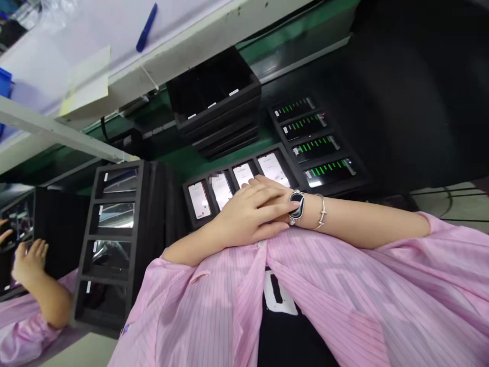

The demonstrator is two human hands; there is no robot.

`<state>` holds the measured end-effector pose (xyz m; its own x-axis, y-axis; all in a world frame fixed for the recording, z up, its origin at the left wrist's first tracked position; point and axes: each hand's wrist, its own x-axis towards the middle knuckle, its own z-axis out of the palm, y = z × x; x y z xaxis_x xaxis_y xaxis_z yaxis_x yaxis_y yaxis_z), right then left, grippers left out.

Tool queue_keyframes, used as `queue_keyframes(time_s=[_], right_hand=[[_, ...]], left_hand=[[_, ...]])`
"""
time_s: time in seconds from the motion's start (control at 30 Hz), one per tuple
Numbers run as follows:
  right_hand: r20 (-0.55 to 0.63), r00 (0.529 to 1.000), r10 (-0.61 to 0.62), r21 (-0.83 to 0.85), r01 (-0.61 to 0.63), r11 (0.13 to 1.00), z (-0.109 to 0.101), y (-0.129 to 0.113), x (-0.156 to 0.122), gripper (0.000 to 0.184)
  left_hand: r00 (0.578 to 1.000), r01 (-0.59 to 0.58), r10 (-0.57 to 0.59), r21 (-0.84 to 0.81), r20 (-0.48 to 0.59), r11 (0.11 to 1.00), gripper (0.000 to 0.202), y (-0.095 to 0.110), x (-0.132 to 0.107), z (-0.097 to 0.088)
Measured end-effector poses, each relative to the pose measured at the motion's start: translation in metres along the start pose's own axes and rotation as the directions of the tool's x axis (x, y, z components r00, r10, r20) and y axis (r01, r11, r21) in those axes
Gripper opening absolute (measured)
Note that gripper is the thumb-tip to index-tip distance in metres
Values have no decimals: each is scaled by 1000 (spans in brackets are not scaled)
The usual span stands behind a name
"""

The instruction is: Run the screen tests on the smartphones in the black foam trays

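Observation:
My left hand (248,216) lies across my right hand (277,200), its fingers reaching my right wrist and holding nothing. Most of my right hand is hidden beneath it. A black-banded watch (297,205) and a silver bangle (322,211) circle my right wrist. Both hands rest over a black tray (189,196) of several phones with white screens; the nearest phone (243,175) lies partly under my fingers. A second black tray (284,120) holds several phones showing green bars. The sleeves of my pink striped smock (198,306) reach both forearms.
A black foam rack (110,234) of glossy phones stands to the left. Beyond it, a co-worker's hand (30,260) is near another rack. Stacked black trays (214,102) sit ahead on a green surface. A blue pen (147,28) lies on a white shelf above.

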<state>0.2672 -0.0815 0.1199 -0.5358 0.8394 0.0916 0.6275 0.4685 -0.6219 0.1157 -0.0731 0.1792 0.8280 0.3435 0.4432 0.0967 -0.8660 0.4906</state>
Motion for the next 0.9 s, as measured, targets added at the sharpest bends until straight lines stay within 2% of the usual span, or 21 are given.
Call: queue_keyframes(time_s=[0.07,0.1,0.2,0.23,0.3,0.37,0.4,0.43,0.47,0.5,0.57,0.63,0.67,0.7,0.77,0.83,0.9], right_hand=[[184,979,-93,-281,143,949,-12,-8,0,42],[237,965,-108,-371,193,908,-18,-12,1,40],[339,932,-131,-505,298,810,-28,-21,5,18],[352,926,-136,-511,312,801,-30,-24,7,15],[334,931,-150,-499,309,810,-30,-24,11,20],[292,945,-149,-487,281,827,-27,-17,14,28],[279,950,-137,-480,262,838,-25,-8,14,30],[271,956,-114,-465,234,854,-21,4,13,30],[260,962,-83,-439,194,877,-16,20,11,31],[237,971,-42,-404,138,905,-10,38,7,33],[126,988,88,-299,-47,953,4,80,-6,47],[-47,959,281,-184,-285,941,20,121,-20,60],[-98,931,353,-118,-363,924,28,138,-26,69],[-126,902,413,-55,-422,905,34,151,-31,76],[-133,854,504,51,-502,864,44,165,-35,86],[-119,810,574,138,-559,817,48,165,-33,88],[-122,734,668,227,-635,739,46,159,-27,86]], left_hand=[[997,12,-16,-47,-76,999,59,1,-4,1],[993,35,-42,-69,-108,997,67,3,-6,3],[978,114,-127,-85,-165,990,80,6,-16,5],[972,128,-141,-79,-188,989,81,5,-22,4],[956,162,-171,-56,-237,985,79,-3,-38,0],[927,268,-264,-22,-268,963,75,-19,-63,-4],[896,358,-345,-5,-278,934,73,-31,-78,-4],[847,469,-445,13,-292,883,70,-43,-95,-4],[774,585,-549,25,-315,811,68,-57,-113,-2],[683,694,-644,31,-343,719,65,-70,-132,1],[468,867,-789,33,-398,498,59,-94,-167,10],[264,960,-874,21,-407,280,50,-110,-195,21],[185,981,-899,15,-396,195,47,-115,-204,26],[125,991,-917,13,-379,130,45,-119,-211,29],[49,999,-938,22,-343,44,43,-124,-217,33],[1,999,-949,49,-314,-15,45,-129,-217,34],[-28,995,-955,83,-296,-55,46,-133,-213,34]])
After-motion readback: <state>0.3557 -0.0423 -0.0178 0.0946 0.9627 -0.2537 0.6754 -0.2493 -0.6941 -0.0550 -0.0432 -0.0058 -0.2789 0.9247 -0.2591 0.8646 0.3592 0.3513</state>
